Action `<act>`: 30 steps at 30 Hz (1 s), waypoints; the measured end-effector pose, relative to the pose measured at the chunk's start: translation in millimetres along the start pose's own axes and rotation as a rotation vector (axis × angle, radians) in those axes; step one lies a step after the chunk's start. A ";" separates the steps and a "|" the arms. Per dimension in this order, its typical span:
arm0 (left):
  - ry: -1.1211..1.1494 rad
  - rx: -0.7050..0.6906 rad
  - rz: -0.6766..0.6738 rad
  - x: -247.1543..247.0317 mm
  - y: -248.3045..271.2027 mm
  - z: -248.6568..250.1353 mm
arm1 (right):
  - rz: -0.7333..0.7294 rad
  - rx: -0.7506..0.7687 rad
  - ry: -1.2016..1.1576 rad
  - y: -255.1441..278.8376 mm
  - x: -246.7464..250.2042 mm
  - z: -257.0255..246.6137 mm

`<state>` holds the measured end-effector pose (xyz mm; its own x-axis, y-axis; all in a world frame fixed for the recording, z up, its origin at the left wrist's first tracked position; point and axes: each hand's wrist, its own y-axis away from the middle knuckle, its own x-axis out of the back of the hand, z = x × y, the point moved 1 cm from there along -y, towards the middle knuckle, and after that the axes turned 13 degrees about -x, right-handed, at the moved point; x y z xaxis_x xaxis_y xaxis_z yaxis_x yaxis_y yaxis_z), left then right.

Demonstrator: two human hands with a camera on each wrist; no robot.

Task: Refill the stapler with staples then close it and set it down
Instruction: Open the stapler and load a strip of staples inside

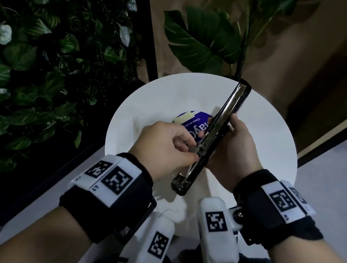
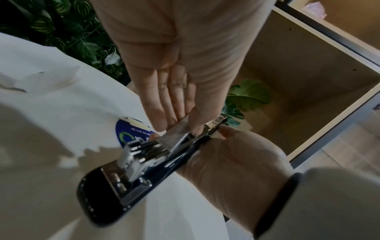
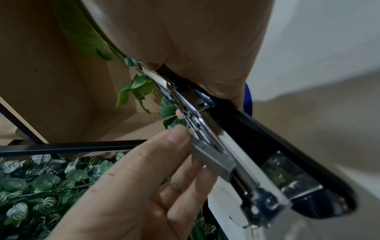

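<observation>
While the stapler [image 1: 214,134] is swung fully open and held up over the round white table [image 1: 164,94], both hands are busy on it. The right hand [image 1: 232,148] is wrapped around the stapler's dark body from the side away from the leaf wall, thumb up on the edge. The left hand [image 1: 164,145] comes in from the leaf-wall side and pinches a strip of staples [image 3: 213,158] between thumb and fingertips, right against the shiny metal channel near the hinge end. From the right wrist view the strip lies along the rail, touching it; can't tell if it's actually seated.

Stuff around: under the stapler, flat on the table, there's a blue round sticker or label [image 1: 193,125] with white lettering, half hidden by the stapler and fingers. Beyond the stapler's far tip a big-leafed plant [image 1: 202,40] stands by a tan wall. Past the table on the left hand's side is a dark wall of fake-looking leaves [image 1: 42,48]. Both wrists carry black straps with white marker blocks [image 1: 117,179].
</observation>
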<state>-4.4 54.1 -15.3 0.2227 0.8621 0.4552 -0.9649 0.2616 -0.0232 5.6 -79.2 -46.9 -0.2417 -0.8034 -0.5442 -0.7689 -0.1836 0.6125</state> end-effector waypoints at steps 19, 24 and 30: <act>0.085 -0.007 0.044 2.1 -3.5 8.3 | -0.003 0.031 -0.008 1.6 -4.1 -4.4; 0.077 -0.045 0.062 1.7 -3.6 10.0 | 0.003 0.026 -0.006 0.5 -4.2 -4.0; 0.086 -0.024 0.069 -0.2 -2.9 11.5 | 0.011 0.031 0.018 1.7 -5.7 -5.4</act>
<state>-3.2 48.2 -5.1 0.1677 0.9124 0.3734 -0.9750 0.2094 -0.0738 8.8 -78.0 -39.7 -0.2395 -0.8154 -0.5270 -0.7845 -0.1573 0.5999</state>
